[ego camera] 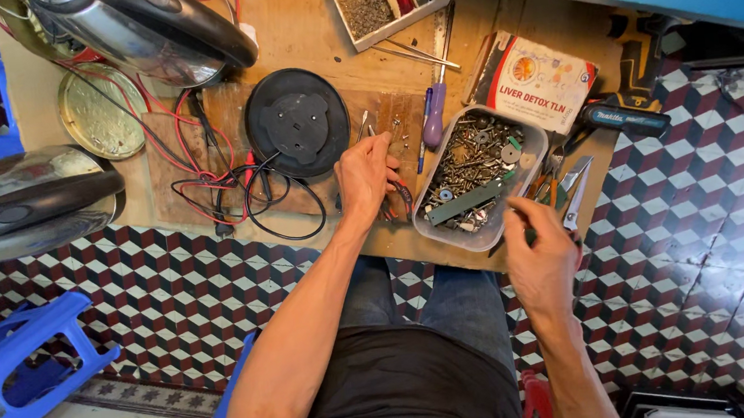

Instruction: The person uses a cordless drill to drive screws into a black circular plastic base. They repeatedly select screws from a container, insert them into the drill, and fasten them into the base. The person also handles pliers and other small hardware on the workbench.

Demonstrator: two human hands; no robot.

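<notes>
Your left hand (365, 175) rests on the wooden board just right of the round black kettle base (296, 123), fingers curled together over a red-handled tool (400, 199) whose handles poke out beneath them. Your right hand (538, 252) hovers further right of the base, beside the grey tray of screws (482, 177), fingertips (518, 211) pinched on something too small to tell.

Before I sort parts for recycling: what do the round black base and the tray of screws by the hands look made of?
Round black base: matte moulded plastic, probably. Rectangular grey tray: dull, rounded rim, likely plastic or thin metal. Its screws glint, so metal.
</notes>
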